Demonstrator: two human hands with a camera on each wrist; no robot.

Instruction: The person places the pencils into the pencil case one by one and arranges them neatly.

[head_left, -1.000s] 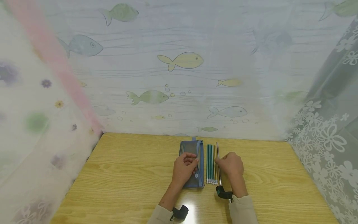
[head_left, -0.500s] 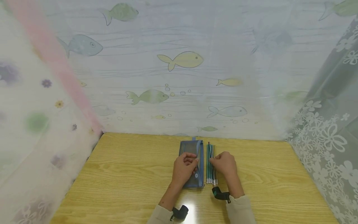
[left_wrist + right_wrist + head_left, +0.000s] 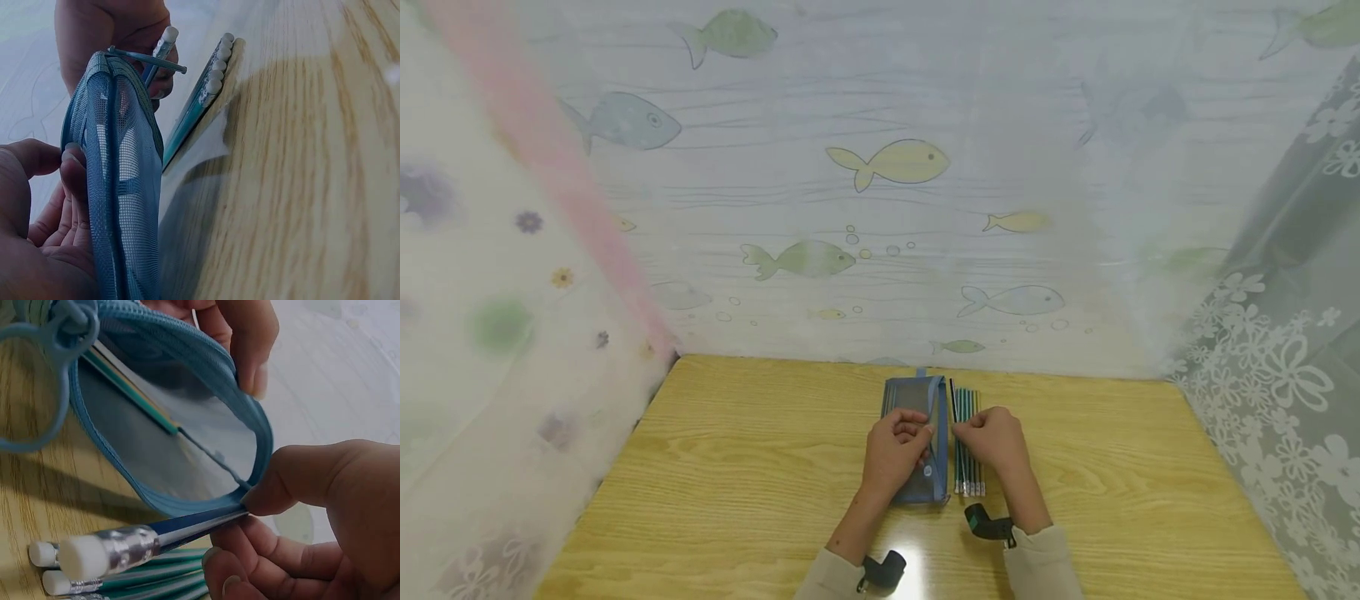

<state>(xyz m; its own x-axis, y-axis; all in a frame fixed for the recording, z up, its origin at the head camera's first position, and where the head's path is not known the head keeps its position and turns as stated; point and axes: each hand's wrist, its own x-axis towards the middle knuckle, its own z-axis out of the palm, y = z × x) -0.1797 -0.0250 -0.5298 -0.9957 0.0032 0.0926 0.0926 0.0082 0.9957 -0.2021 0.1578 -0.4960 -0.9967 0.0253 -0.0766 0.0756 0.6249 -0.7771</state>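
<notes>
My left hand (image 3: 891, 454) pinches the zipper edge of a blue mesh pencil pouch (image 3: 904, 393), keeping its mouth apart. Inside the pouch, a green-striped pencil (image 3: 134, 394) shows in the right wrist view. Thumb and fingers of my right hand (image 3: 1000, 437) grip a dark blue pencil (image 3: 194, 529) with a white eraser, its eraser end toward me. That pencil is beside the pouch's open rim, over the left side of a row of green and yellow pencils (image 3: 970, 477). The fingers of my right hand overlap part of this row.
A zipper pull ring (image 3: 62, 387) hangs at the pouch's near end. The wooden table (image 3: 745, 467) meets a fish-patterned curtain (image 3: 880, 208) at the back. Flowered curtains stand at both sides. Black wrist cameras (image 3: 988, 525) sit close over the table.
My right hand has carried the dark blue pencil leftward, from the right of the row across to the pouch's side. The left hand and pouch stay in place.
</notes>
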